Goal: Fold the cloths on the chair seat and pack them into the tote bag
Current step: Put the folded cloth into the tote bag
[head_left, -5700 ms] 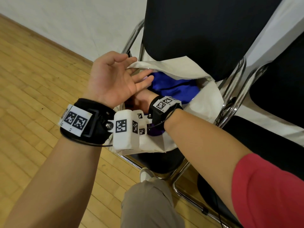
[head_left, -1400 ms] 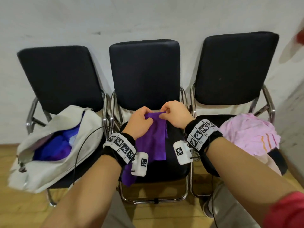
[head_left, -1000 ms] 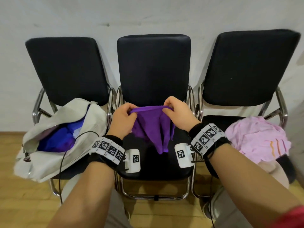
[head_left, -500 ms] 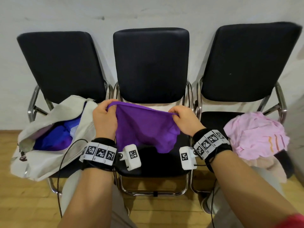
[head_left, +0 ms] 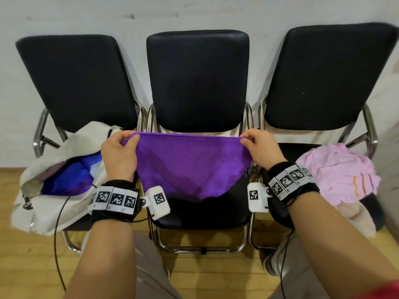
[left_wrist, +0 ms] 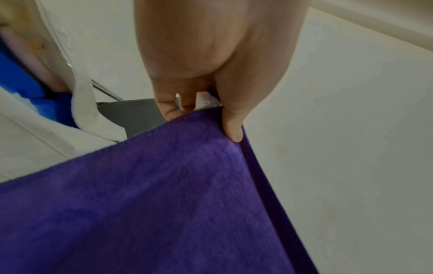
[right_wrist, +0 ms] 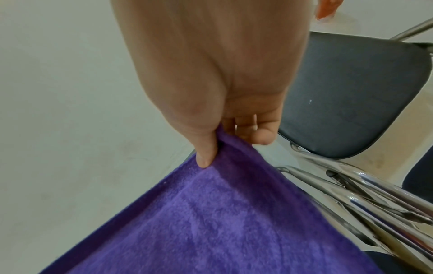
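Note:
A purple cloth [head_left: 190,165] hangs spread above the middle chair seat [head_left: 205,212], its top edge pulled taut. My left hand [head_left: 129,140] pinches its left top corner between thumb and fingers, and the left wrist view shows that hand [left_wrist: 225,120] on the cloth [left_wrist: 152,204]. At the right top corner my right hand [head_left: 248,140] pinches the hem; the right wrist view shows the same hand [right_wrist: 211,146] and cloth [right_wrist: 222,222]. A cream tote bag [head_left: 49,203] lies open on the left chair with blue cloths [head_left: 73,178] inside. Pink cloths [head_left: 336,171] are heaped on the right chair.
Three black chairs with chrome frames stand side by side against a white wall [head_left: 86,14]. The floor is wooden planks [head_left: 26,266]. My knees in beige trousers [head_left: 149,266] are in front of the middle chair. Cables run from both wrist bands.
My hands have moved apart along the cloth's top edge, drawing it from a bunched strip into a wide taut sheet. Earlier, both hands were at the tote bag.

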Action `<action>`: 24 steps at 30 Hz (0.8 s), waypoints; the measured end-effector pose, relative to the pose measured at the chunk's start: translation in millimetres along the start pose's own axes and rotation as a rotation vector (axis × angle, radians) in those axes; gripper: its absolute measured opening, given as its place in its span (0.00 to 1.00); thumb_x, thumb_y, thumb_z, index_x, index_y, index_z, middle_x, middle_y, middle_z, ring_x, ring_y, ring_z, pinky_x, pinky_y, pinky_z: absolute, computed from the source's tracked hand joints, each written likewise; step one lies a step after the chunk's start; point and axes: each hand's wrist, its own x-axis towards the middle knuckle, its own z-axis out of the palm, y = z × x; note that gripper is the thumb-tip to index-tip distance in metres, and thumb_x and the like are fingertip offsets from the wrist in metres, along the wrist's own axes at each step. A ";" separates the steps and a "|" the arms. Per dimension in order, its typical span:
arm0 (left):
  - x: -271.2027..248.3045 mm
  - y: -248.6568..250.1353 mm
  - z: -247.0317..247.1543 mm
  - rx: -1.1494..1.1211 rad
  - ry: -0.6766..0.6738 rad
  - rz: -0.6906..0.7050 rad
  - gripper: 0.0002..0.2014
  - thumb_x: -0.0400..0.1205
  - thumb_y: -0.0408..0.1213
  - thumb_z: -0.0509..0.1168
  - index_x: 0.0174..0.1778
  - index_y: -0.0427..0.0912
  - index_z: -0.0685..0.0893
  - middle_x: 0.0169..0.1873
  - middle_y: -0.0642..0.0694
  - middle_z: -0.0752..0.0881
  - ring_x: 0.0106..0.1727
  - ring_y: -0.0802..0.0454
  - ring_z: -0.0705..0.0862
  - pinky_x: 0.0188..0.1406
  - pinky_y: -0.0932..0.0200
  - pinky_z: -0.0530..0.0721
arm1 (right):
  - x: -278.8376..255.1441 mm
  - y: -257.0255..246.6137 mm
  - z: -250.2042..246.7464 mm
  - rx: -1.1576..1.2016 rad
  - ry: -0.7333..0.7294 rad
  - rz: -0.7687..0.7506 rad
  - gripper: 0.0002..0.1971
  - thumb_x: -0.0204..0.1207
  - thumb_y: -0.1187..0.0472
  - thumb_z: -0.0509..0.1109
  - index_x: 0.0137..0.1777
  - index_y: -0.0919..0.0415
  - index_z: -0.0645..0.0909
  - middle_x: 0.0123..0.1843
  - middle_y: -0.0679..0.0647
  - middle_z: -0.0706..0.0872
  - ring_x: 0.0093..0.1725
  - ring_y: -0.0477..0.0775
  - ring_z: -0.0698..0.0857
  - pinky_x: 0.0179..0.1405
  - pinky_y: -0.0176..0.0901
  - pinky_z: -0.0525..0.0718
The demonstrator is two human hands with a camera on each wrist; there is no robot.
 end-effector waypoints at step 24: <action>56.2 -13.0 44.4 -0.150 -0.057 -0.262 0.08 0.87 0.34 0.64 0.43 0.48 0.84 0.31 0.47 0.85 0.31 0.54 0.88 0.30 0.57 0.85 | 79.7 -4.9 12.2 0.395 0.199 0.127 0.12 0.80 0.64 0.68 0.40 0.46 0.85 0.39 0.51 0.89 0.45 0.57 0.91 0.51 0.58 0.90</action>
